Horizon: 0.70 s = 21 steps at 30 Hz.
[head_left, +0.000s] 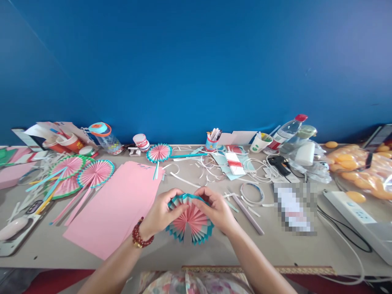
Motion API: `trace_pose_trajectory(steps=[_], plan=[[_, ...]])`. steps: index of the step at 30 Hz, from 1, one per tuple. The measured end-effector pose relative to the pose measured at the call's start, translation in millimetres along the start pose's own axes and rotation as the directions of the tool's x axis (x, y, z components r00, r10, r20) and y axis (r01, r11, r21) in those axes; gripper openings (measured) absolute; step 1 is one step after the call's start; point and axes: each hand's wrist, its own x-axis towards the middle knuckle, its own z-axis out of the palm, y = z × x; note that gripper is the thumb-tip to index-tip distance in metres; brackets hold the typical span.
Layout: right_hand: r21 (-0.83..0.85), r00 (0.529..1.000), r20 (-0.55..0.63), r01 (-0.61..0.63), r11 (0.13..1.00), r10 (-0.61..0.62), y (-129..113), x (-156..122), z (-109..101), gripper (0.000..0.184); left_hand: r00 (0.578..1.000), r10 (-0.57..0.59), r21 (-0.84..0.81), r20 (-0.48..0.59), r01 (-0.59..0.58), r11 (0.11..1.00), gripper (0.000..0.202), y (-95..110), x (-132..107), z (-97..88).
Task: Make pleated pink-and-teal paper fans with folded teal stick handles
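A pleated paper fan (191, 222), pink with a teal edge, lies spread almost into a circle on the grey table (269, 249) in front of me. My left hand (162, 212) grips its left side, fingers curled over the folds; a red bead bracelet (141, 236) is on that wrist. From the other side my right hand (216, 209) pinches the upper right folds. The two hands nearly meet over the fan's top.
A large pink paper sheet (116, 208) lies to the left, with finished fans on sticks (92, 173) beyond it and another (158, 153) at the back. Paper strips, a pen cup (212, 141), a water bottle (286, 132), a glue gun (280, 163), a power strip (355, 212) and bagged oranges (361, 167) crowd the right.
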Motion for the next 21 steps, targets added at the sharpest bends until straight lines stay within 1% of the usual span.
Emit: trace_pose_trajectory(steps=[3, 11, 14, 21], plan=[[0.032, 1.0, 0.001, -0.005, 0.999, 0.005, 2.5, 0.8, 0.4, 0.019, 1.0, 0.005, 0.019, -0.003, -0.005, 1.0, 0.012, 0.6, -0.5, -1.3], [0.034, 1.0, 0.006, -0.006, 0.999, 0.006, 0.9, 1.6, 2.4, 0.018, 0.999, 0.007, 0.096, -0.044, -0.003, 0.995, 0.016, 1.3, -2.9, 0.9], [0.044, 1.0, 0.007, -0.018, 0.999, 0.017, 2.3, 1.6, 1.9, 0.019, 0.999, 0.013, 0.095, -0.049, -0.008, 0.995, 0.02, 0.6, -2.5, 0.7], [0.032, 1.0, 0.019, -0.019, 0.999, 0.018, 4.0, 1.6, 1.5, 0.019, 1.0, 0.002, 0.053, -0.015, -0.002, 0.999, 0.026, -2.6, -0.4, -0.2]])
